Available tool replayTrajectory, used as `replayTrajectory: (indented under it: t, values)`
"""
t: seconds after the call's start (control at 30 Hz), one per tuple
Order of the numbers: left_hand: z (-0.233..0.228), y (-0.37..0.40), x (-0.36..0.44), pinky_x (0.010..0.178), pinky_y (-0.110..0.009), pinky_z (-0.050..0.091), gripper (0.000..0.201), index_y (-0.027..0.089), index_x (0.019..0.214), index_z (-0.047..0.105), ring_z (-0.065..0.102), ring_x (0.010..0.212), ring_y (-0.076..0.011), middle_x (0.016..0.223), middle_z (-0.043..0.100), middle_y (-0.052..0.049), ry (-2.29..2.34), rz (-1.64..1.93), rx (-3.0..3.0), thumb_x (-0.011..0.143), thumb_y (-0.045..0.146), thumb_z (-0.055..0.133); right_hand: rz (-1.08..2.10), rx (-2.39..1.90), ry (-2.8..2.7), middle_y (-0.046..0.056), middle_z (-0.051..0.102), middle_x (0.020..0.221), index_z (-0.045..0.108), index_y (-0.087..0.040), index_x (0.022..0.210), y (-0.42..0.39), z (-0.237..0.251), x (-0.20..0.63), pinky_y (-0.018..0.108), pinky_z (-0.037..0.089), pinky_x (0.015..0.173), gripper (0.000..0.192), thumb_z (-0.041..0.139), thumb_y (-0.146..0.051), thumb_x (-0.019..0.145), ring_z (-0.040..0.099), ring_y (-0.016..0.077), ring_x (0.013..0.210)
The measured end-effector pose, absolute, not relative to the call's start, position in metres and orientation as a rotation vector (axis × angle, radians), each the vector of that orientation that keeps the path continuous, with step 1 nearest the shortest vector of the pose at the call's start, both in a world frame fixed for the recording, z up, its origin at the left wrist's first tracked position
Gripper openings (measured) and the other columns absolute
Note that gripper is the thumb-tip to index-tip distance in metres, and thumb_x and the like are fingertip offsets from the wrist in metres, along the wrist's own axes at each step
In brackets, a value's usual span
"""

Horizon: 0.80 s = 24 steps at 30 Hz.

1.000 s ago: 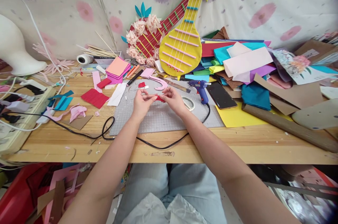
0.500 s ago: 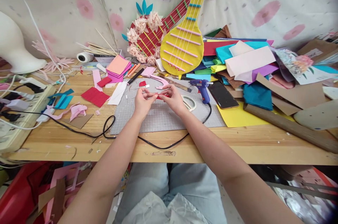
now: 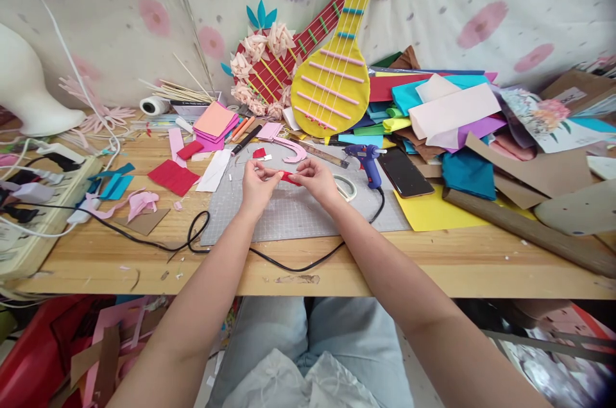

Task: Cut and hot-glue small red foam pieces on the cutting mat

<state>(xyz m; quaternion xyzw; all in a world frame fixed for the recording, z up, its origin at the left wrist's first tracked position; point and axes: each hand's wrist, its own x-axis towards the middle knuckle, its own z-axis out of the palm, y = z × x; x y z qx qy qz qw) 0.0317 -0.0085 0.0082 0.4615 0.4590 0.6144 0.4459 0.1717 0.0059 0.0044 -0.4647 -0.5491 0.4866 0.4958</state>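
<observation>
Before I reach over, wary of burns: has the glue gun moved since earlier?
No; the glue gun keeps its place on the grey mat beside the phone.

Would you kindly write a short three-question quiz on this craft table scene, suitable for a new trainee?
1. Multiple choice: what colour is the small piece held between the left hand and the right hand?
A) yellow
B) red
C) turquoise

2. True or false: the dark phone lies to the right of the blue glue gun, as the head camera sees it.

3. Fill in the missing colour: the red lute-shaped craft with pale pink flowers is partly hidden behind a ____ one.

Key: 1. B; 2. True; 3. yellow
</observation>
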Motion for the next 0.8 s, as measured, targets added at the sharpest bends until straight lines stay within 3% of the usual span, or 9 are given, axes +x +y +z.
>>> replayTrajectory:
  t: [0.13, 0.47, 0.6, 0.8]
  values:
    - [0.006, -0.007, 0.03, 0.072, -0.027, 0.046, 0.044, 0.022, 0.079, 0.032, 0.063, 0.064, -0.0115, 0.065, 0.065, 0.004, 1.157, 1.507, 1.164, 0.058, 0.021, 0.07, 1.269, -1.155, -1.303, -0.003, 0.059, 0.052, 0.051, -0.018, 0.063, 0.008, 0.007, 0.176, 0.024, 0.044, 0.051, 0.033, 0.078, -0.031, 0.05, 0.055, 0.0103, 0.048]
    - [0.008, -0.007, 0.03, 0.069, -0.027, 0.045, 0.046, 0.022, 0.078, 0.029, 0.06, 0.057, -0.0109, 0.059, 0.062, 0.006, 1.161, 1.503, 1.093, 0.054, 0.02, 0.069, 1.439, -1.128, -1.279, 0.0, 0.065, 0.061, 0.059, -0.016, 0.069, 0.008, 0.011, 0.187, 0.026, 0.05, 0.059, 0.023, 0.075, -0.019, 0.052, 0.06, 0.0109, 0.056]
    - [0.009, -0.009, 0.032, 0.073, -0.03, 0.046, 0.046, 0.022, 0.078, 0.031, 0.064, 0.064, -0.0132, 0.061, 0.065, 0.004, 1.109, 1.485, 1.092, 0.054, 0.019, 0.07, 1.447, -1.043, -1.383, 0.002, 0.067, 0.078, 0.063, -0.017, 0.082, 0.004, 0.013, 0.185, 0.026, 0.05, 0.066, 0.027, 0.072, -0.026, 0.058, 0.061, 0.0114, 0.069]
    - [0.008, -0.009, 0.033, 0.077, -0.032, 0.047, 0.04, 0.02, 0.077, 0.038, 0.066, 0.071, -0.0152, 0.062, 0.066, 0.002, 1.075, 1.468, 1.116, 0.055, 0.018, 0.071, 1.43, -1.082, -1.386, 0.001, 0.063, 0.065, 0.06, -0.015, 0.07, 0.001, 0.013, 0.174, 0.026, 0.048, 0.064, 0.023, 0.068, -0.036, 0.063, 0.057, 0.0102, 0.062]
